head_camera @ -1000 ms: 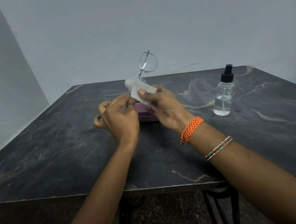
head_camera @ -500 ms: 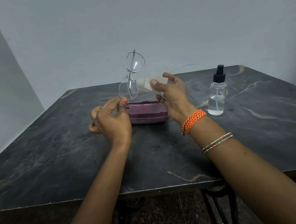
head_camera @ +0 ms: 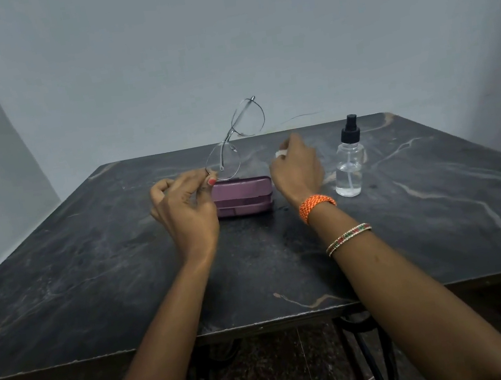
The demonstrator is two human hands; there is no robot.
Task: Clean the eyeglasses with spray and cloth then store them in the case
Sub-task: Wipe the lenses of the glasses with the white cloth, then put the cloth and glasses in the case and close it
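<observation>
Fingertips (head_camera: 209,178) of my left hand (head_camera: 186,215) pinched the eyeglasses (head_camera: 234,139) by one rim, held upright just above the shut purple case (head_camera: 243,196). My right hand (head_camera: 297,171), beside the case, was curled around the white cloth (head_camera: 279,153). Right of it stood the spray bottle (head_camera: 348,164). I judged the wiping finished; next I needed the cloth put down and the case opened.

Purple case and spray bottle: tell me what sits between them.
In the head view, the right hand lies between the purple case and the spray bottle, with a bit of white cloth at its fingers; under it, dark table.
</observation>
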